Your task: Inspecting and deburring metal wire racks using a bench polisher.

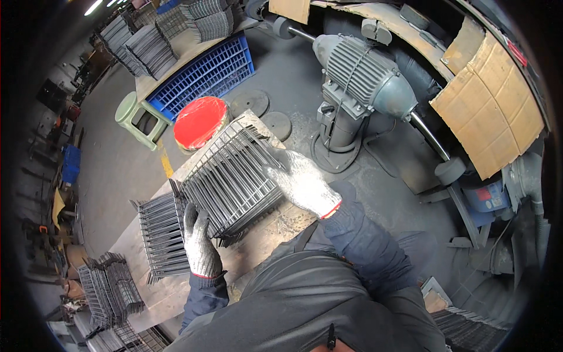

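A stack of dark metal wire racks (231, 182) lies on a worn board-topped bench in front of me. My right hand (305, 185), in a white knit glove with a red cuff edge, grips its right end, with the thumb over the wires and the fingers partly hidden at the edge. At the near left corner is my left hand (200, 246), also gloved, its darkened fingers stretched out against the stack's side. Another group of similar wire racks (161, 234) rests just left of that hand, on the same bench.
Bench top (258, 243) shows dust. More wire racks (111, 287) stand at lower left. Beyond are a red-topped round stool (201, 122), a green stool (138, 120) and a blue plastic crate (202, 76). A grinding motor (366, 73) with shafts and cardboard (489, 105) occupy the right.
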`<state>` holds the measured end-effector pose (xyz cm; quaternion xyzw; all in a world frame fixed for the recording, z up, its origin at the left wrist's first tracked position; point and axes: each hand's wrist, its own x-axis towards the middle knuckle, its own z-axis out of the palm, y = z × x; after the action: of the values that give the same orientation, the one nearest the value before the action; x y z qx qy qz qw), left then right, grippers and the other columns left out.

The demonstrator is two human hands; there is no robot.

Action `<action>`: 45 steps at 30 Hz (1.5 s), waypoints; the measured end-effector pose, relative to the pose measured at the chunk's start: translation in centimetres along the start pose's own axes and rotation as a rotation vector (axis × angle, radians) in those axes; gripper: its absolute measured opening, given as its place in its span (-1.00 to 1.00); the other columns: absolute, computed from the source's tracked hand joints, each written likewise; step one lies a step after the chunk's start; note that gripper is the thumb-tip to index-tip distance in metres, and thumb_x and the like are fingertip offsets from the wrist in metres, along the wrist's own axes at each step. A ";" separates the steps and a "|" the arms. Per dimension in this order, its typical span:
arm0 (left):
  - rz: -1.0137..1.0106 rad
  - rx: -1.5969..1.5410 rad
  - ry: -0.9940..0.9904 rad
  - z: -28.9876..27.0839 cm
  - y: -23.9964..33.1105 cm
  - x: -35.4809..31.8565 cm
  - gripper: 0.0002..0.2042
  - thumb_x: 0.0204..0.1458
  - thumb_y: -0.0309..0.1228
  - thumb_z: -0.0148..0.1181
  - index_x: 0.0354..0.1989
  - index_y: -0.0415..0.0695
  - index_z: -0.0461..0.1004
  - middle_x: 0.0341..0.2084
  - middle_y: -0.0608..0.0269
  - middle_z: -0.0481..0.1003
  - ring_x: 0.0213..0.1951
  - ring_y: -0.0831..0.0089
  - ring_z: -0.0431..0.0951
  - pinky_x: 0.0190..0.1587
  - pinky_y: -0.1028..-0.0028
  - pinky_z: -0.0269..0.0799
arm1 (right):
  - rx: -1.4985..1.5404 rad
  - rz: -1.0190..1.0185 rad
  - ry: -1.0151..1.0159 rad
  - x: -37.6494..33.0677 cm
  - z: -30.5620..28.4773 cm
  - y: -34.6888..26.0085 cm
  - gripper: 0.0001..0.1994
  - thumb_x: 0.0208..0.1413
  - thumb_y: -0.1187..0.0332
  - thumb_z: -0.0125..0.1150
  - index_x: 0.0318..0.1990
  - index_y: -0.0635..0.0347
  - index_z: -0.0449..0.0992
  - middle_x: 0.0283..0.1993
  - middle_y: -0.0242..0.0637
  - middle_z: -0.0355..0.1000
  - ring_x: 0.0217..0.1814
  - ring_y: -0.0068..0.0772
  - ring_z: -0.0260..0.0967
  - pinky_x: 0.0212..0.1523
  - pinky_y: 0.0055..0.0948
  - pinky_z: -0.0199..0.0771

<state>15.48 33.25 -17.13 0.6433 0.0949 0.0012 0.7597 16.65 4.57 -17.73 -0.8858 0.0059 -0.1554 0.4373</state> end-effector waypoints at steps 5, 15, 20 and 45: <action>0.122 -0.083 0.012 1.2 1.8 -1.3 -0.33 0.35 -0.31 0.24 0.52 -0.32 0.13 0.36 0.04 0.38 0.33 0.23 0.43 0.38 0.24 0.36 | 0.594 0.109 -0.118 0.0 -3.0 -2.6 -0.50 0.29 0.23 0.28 0.28 0.36 0.49 0.16 0.05 0.58 0.20 -0.10 0.57 0.24 -0.21 0.53; 0.075 -0.053 -0.121 7.3 5.0 -3.9 -0.55 0.24 -0.52 0.27 0.28 -0.31 0.37 -0.33 0.21 0.58 -0.44 0.52 0.57 -0.40 0.54 0.55 | 0.157 0.089 0.074 -7.2 -10.5 0.4 -0.45 0.21 0.37 0.38 0.32 0.36 0.42 0.26 -0.05 0.51 0.29 -0.32 0.47 0.29 -0.29 0.49; 0.011 -0.040 -0.381 14.1 2.9 -5.3 -0.88 0.25 -0.59 0.23 -0.07 -0.27 0.51 -0.39 0.25 0.54 -0.45 0.50 0.56 -0.37 0.55 0.50 | 0.758 0.329 0.415 -10.9 -13.5 0.8 -0.41 0.26 0.51 0.31 0.42 0.39 0.30 0.29 -0.09 0.45 0.28 -0.37 0.42 0.29 -0.30 0.51; 0.013 0.366 -1.351 47.5 -25.0 -14.7 -0.82 0.25 -0.39 0.30 -0.17 -0.21 0.46 -0.47 0.28 0.54 -0.53 0.56 0.46 -0.47 0.47 0.39 | 0.461 0.906 1.202 -34.0 -27.6 18.3 -0.70 0.30 0.45 0.29 0.13 0.32 0.47 -0.12 -0.26 0.55 -0.22 -0.41 0.52 -0.19 -0.32 0.61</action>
<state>4.96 -19.30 -32.17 0.6215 -0.4031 -0.4105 0.5317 -21.16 -23.09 -25.40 -0.4482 0.5693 -0.4118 0.5527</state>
